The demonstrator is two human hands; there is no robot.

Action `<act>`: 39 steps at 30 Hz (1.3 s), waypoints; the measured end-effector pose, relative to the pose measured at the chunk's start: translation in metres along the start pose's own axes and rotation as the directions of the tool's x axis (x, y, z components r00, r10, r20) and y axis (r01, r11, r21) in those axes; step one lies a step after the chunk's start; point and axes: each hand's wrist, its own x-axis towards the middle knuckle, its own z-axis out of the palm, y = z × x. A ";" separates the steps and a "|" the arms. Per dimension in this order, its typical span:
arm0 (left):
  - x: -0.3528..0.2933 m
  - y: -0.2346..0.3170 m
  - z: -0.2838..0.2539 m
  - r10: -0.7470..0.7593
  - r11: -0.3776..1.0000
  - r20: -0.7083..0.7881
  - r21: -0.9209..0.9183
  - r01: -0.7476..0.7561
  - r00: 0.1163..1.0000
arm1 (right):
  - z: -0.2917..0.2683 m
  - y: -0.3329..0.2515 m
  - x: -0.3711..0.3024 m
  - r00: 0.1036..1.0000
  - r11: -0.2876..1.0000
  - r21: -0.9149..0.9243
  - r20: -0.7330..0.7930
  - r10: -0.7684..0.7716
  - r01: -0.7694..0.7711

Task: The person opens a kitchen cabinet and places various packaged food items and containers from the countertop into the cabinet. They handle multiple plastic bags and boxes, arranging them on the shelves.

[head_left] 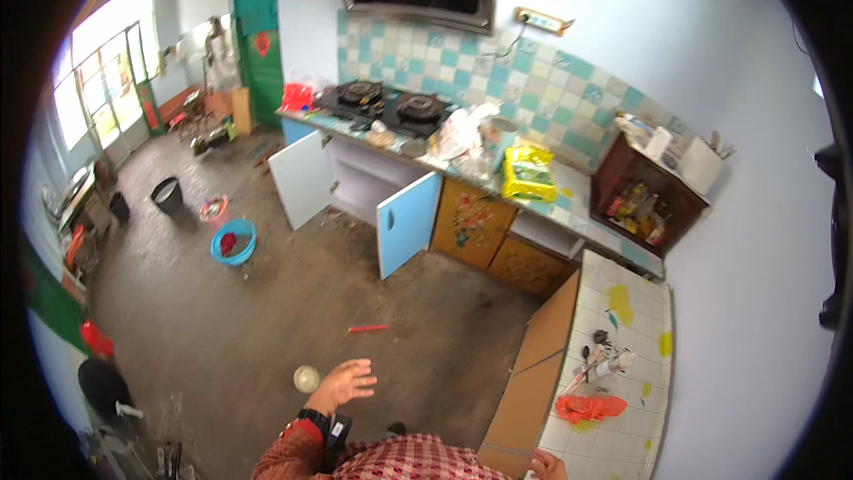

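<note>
My left hand [346, 385] is held out over the floor, its fingers apart and nothing in it. A dark band circles the wrist below the red and checked sleeve. Just beside this hand, a round pale yellowish-green object [306, 380] appears on the floor; its kind is unclear. A thin red stick-like object [368, 329] lies farther ahead on the floor. At the lower edge, my right hand [548, 465] is partly cut off, close to the tiled counter [622, 329]. Its visible fingers look bent, but whether they hold anything is hidden.
Both cabinet doors, one pale [298, 176] and one blue [407, 224], swing out under the gas stove [382, 107]. A yellow bag [529, 174] stands on the worktop. A blue basin [234, 243] and a black bucket [167, 196] are on the floor at left.
</note>
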 end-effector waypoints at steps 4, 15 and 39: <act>0.005 0.003 -0.052 0.073 0.992 -0.252 -0.086 -0.097 0.965 | 0.031 -0.046 0.047 0.996 0.995 0.043 0.021 0.084 -0.085; -0.052 -0.160 -0.217 -0.207 0.918 -0.808 -0.355 -0.176 0.551 | 0.044 -0.047 0.209 0.908 0.921 -0.319 0.274 0.317 -0.226; -0.002 -0.151 -0.228 -0.372 0.734 -0.775 -0.582 -0.349 0.511 | 0.220 -0.162 0.416 0.790 0.678 -0.705 0.288 0.541 -0.207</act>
